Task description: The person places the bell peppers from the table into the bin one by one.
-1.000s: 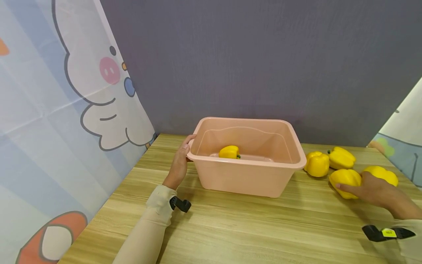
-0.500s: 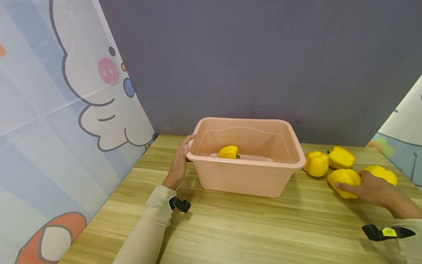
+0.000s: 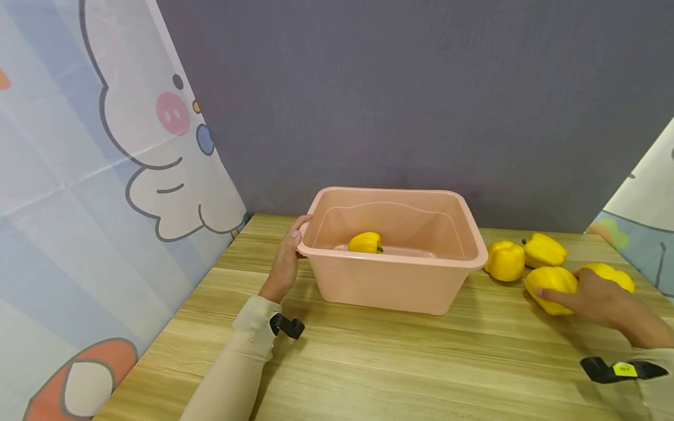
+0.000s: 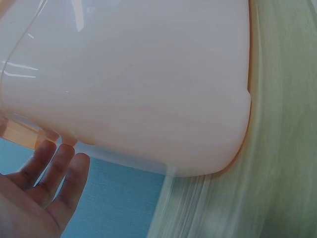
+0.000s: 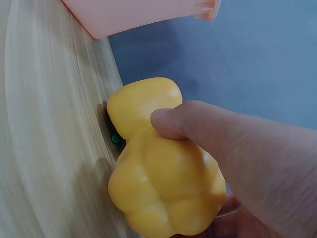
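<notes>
A pink plastic bin (image 3: 389,286) stands on the table with one yellow bell pepper (image 3: 365,242) lying inside. At its left end, my left hand (image 3: 284,263) holds the rim; in the left wrist view several fingers (image 4: 74,178) touch the rim's underside. Over on the right, my right hand (image 3: 605,301) grips another yellow bell pepper (image 3: 550,283), thumb on its side and fingers behind it. The right wrist view shows the lobed end of that held pepper (image 5: 168,183); whether it touches the table is hard to tell.
Around the held pepper sit further yellow bell peppers: one beside the bin (image 3: 504,261), one behind with a green stem (image 3: 546,250), and one partly hidden by the right hand (image 3: 611,276). A dark grey panel (image 3: 411,105) rises along the table's (image 3: 400,362) back edge.
The right hand and its pepper have shifted up very slightly. The left hand, the bin and the other peppers stay where they were.
</notes>
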Demonstrator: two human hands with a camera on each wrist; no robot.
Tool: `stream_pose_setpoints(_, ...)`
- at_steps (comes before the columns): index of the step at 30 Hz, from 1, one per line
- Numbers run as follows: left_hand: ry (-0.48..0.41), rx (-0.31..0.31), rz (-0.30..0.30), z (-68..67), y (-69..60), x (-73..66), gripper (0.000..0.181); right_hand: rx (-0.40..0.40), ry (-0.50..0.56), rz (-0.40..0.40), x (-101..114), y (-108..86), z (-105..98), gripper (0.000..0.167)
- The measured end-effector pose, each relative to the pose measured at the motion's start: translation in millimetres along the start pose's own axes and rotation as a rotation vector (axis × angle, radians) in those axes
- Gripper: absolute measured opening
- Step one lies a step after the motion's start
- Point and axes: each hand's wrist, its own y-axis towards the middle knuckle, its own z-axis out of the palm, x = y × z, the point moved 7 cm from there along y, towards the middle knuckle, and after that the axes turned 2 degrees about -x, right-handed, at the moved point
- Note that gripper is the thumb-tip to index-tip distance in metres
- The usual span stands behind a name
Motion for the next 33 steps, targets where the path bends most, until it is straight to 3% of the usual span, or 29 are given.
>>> stream_pose_setpoints(9, -0.005, 0.010, -0.013, 0.3, -0.1, -3.3, 0.051, -0.058, 0.026, -0.011, 7, -2.5, -8, 0.101)
stream_pose_setpoints(17, 0.005, 0.024, -0.029, 5.1, -4.5, -32.1, 0.051, -0.091, 0.037, 0.008, 10, -4.5, -11, 0.101)
stream_pose_setpoints(20, 0.007, 0.022, -0.030, 5.7, -4.8, -35.6, 0.051, -0.108, 0.034, 0.008, 11, -4.4, -12, 0.101)
stream_pose_setpoints(29, 0.015, 0.020, -0.032, 6.0, -4.5, -33.6, 0.051, -0.105, 0.115, -0.007, 20, -4.0, -13, 0.092)
stream_pose_setpoints(33, 0.012, 0.012, -0.020, 3.2, -1.4, -15.2, 0.052, -0.108, 0.127, -0.007, 27, -6.4, -16, 0.085)
